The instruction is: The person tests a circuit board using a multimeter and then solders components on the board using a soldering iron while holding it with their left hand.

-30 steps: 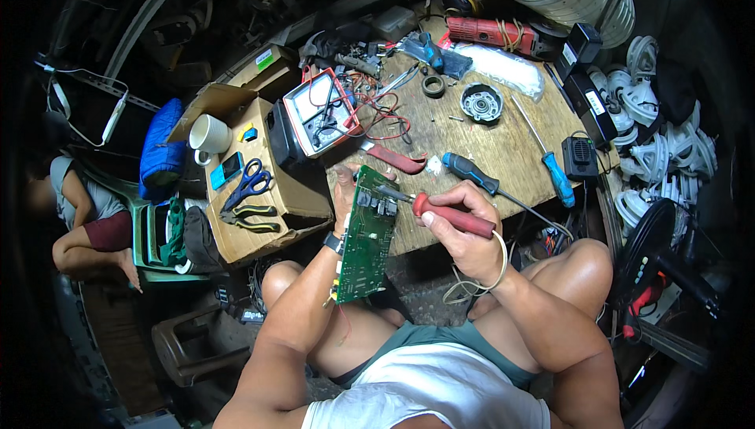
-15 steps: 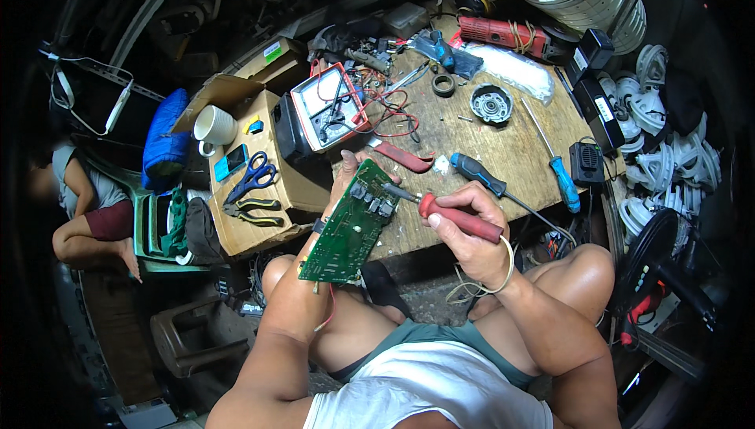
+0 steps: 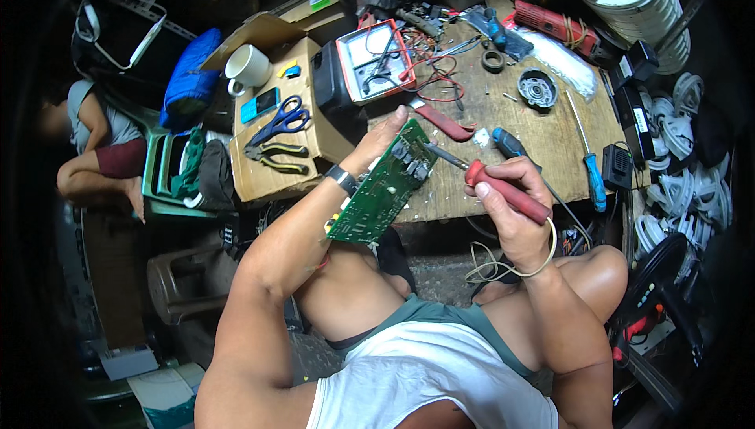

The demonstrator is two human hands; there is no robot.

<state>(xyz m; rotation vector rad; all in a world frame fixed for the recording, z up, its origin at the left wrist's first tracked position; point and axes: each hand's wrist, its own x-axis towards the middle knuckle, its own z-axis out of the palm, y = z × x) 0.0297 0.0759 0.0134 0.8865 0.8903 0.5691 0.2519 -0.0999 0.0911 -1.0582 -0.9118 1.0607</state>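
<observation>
A green circuit board (image 3: 376, 202) is held tilted over the table's front edge by my left hand (image 3: 383, 138), whose thumb shows at the upper edge while the other fingers are hidden behind it. My right hand (image 3: 515, 220) is closed round the red handle of a soldering iron (image 3: 521, 199). The iron's metal tip points left at the dark components (image 3: 410, 162) near the board's top end; whether it touches them I cannot tell. A pale cord loops down from the handle beside my right wrist.
On the wooden table (image 3: 452, 181) lie a red-handled knife (image 3: 444, 122), blue screwdrivers (image 3: 595, 181), a round metal part (image 3: 537, 88) and a tray with test leads (image 3: 377, 59). Left, cardboard (image 3: 248, 177) bears scissors (image 3: 285, 120), pliers (image 3: 275, 157) and a mug (image 3: 248, 66). Another person (image 3: 106, 142) sits far left.
The whole view has shifted, so the table things appear higher and farther right. The board is seen at a steeper slant. Both hands keep their holds, with the iron's tip still by the components.
</observation>
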